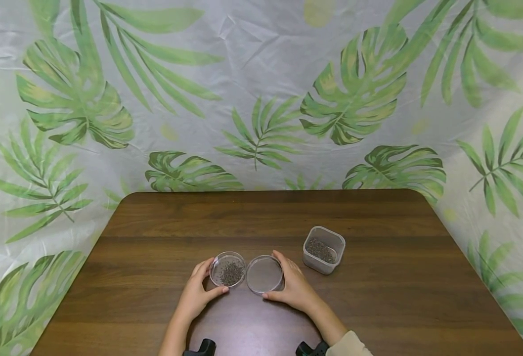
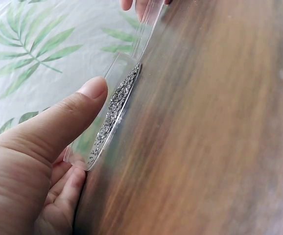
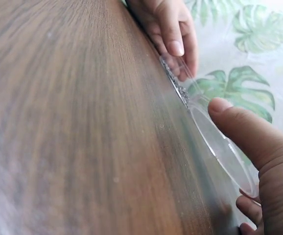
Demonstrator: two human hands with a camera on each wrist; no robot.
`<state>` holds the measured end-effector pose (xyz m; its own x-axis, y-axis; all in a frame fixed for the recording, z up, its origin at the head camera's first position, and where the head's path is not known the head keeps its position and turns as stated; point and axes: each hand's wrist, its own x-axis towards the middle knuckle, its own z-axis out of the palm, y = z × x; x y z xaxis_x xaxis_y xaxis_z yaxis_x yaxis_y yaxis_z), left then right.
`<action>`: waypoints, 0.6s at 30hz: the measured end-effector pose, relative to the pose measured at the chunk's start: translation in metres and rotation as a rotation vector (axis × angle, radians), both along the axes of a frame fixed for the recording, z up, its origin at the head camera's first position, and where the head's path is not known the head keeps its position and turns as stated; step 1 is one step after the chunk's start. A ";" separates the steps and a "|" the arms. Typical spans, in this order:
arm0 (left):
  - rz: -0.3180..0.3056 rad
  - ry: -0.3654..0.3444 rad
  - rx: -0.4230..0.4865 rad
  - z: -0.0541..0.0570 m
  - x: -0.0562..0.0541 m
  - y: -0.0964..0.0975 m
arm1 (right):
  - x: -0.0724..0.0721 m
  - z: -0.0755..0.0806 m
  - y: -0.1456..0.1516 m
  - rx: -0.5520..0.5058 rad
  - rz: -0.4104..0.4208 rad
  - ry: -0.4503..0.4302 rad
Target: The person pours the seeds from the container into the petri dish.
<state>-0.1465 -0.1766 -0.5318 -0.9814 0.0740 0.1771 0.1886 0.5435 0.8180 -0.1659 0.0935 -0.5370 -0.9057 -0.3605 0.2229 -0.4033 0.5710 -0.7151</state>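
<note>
The head view looks down from above on the whole wooden table (image 1: pixel 377 296). Both wrist views skim close along its surface, sharing the two round dishes (image 2: pixel 113 110)

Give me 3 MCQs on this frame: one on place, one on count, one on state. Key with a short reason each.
1. Where does the square tub stand relative to the two round dishes?
A. To their right
B. To their left
C. Stacked on top of them

2. How many clear containers on the table hold dark seeds?
A. One
B. Two
C. Three

3. What is in the round dish at the right hand?
A. Heaped seeds
B. Water
C. Nothing visible

Key:
1 A: the head view shows the tub apart from the dishes, beyond the right hand.
2 B: the seed dish at the left hand and the tub hold seeds; the other dish does not.
3 C: its clear bottom shows only the table through it.
</note>
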 end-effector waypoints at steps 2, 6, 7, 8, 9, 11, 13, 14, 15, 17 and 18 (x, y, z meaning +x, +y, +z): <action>-0.001 0.002 -0.001 0.000 0.000 0.000 | 0.000 0.001 -0.001 -0.019 -0.002 -0.002; -0.006 0.009 -0.001 0.000 0.000 0.000 | 0.001 0.003 -0.003 -0.062 0.000 -0.004; -0.006 0.010 0.000 0.000 0.000 0.000 | 0.001 0.003 -0.004 -0.076 0.002 -0.005; -0.007 0.012 0.000 0.000 0.000 -0.001 | 0.001 0.004 -0.005 -0.088 0.003 -0.005; -0.008 0.013 0.000 0.000 0.000 -0.001 | 0.001 0.004 -0.005 -0.102 0.006 -0.006; -0.007 0.013 -0.002 0.000 0.000 0.000 | 0.000 0.004 -0.007 -0.128 0.010 -0.009; -0.005 0.011 -0.001 0.000 0.000 0.000 | 0.000 0.005 -0.009 -0.147 0.009 -0.011; -0.005 0.011 -0.001 -0.001 0.000 0.000 | 0.000 0.005 -0.009 -0.155 0.008 -0.013; -0.005 0.011 -0.001 -0.001 0.000 0.000 | 0.000 0.005 -0.010 -0.168 0.009 -0.013; -0.005 0.010 0.000 -0.001 -0.001 0.000 | -0.001 0.006 -0.012 -0.189 0.009 -0.014; -0.005 0.011 0.001 -0.001 -0.001 0.000 | -0.001 0.006 -0.013 -0.199 0.009 -0.015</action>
<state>-0.1472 -0.1771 -0.5330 -0.9790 0.0791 0.1879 0.2005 0.5414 0.8165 -0.1666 0.0806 -0.5306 -0.9065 -0.3190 0.2768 -0.3960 0.4144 -0.8194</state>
